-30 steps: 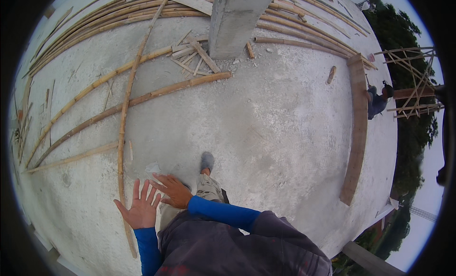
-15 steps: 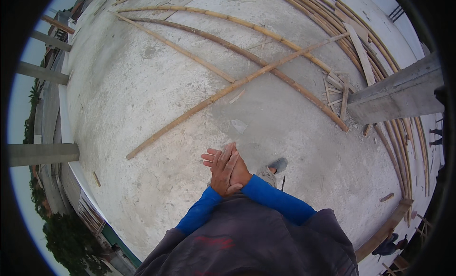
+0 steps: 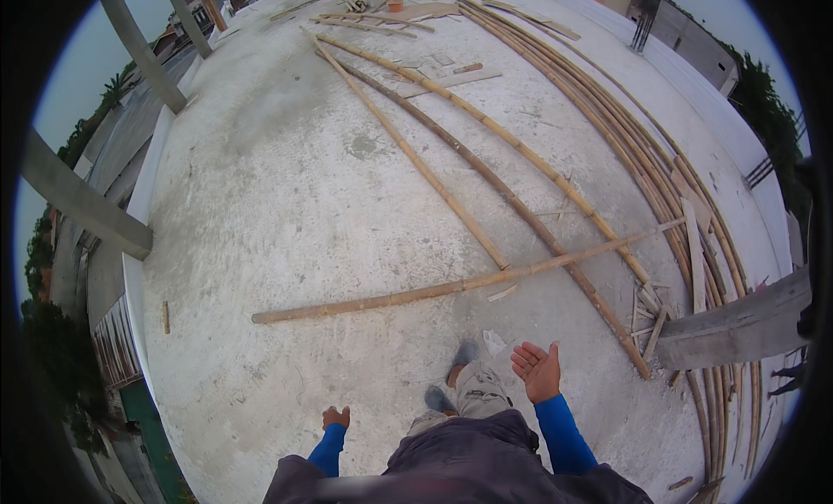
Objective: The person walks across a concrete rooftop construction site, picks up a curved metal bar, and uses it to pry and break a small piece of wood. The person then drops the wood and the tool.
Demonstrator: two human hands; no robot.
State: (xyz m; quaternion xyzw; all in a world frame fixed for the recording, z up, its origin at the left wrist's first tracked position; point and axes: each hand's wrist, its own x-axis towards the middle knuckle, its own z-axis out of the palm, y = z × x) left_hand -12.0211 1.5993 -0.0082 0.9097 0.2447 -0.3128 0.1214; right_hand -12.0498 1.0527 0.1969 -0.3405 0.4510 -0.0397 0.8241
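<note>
My right hand [image 3: 538, 372] is held out to the right, palm up and fingers stretched, with nothing in it. My left hand [image 3: 336, 417] hangs low at the left with its fingers curled in; no object shows in it. Neither hand touches anything. Ahead of both hands a long bamboo pole [image 3: 390, 301] lies crosswise on the concrete. Beyond it, a thin pole [image 3: 416, 165], a dark brown pole [image 3: 468, 157] and a yellowish bamboo pole [image 3: 521, 146] run away toward the far left. A pale scrap [image 3: 494, 342] lies near my right hand.
A concrete column [image 3: 737, 330] stands at the right, with broken wood strips [image 3: 646, 317] at its base. A long bundle of bamboo poles [image 3: 599, 126] stretches along the right side. More columns [image 3: 82, 196] rise along the left edge, beside a low white parapet [image 3: 136, 304]. A person's legs [image 3: 785, 378] show far right.
My hands were pressed together in front of me; now they are apart, the left lowered, the right turned palm up. The view has tilted up and turned, and I have moved closer to the poles.
</note>
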